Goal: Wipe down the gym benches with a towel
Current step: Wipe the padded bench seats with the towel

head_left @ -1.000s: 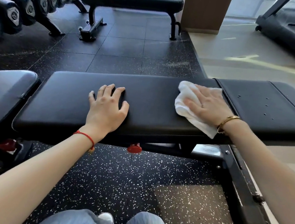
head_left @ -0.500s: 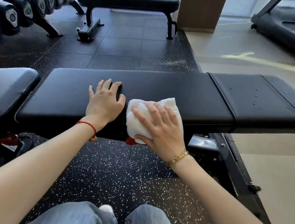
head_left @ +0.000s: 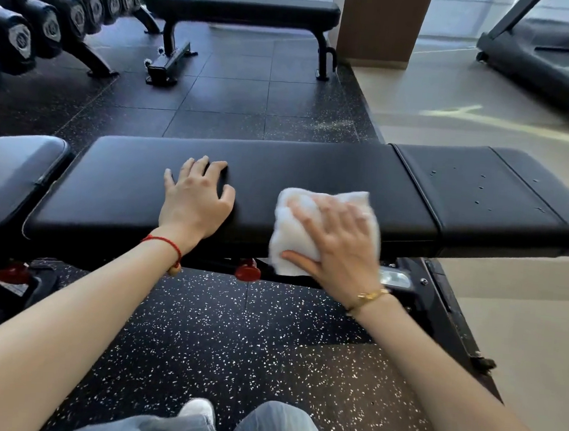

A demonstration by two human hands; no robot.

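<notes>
A long black padded bench (head_left: 314, 170) runs across the view in front of me, with a shorter seat pad (head_left: 491, 192) at its right end. My left hand (head_left: 193, 200) lies flat on the pad, fingers spread, holding nothing. A folded white towel (head_left: 292, 223) drapes over the bench's near edge right of centre. My right hand (head_left: 339, 244) presses on the towel, thumb under its lower edge and fingers over its top; the hand looks motion-blurred.
Another bench pad (head_left: 4, 177) sits at the left. A second flat bench (head_left: 242, 9) stands at the back, a dumbbell rack (head_left: 45, 22) at back left, a treadmill (head_left: 558, 64) at back right, a brown pillar (head_left: 379, 20) between. Red adjustment knob (head_left: 248, 270) under the bench.
My right hand swept the towel leftward along the bench from near the seat joint to beside my left hand, then back a little to the right. My left hand stayed put.
</notes>
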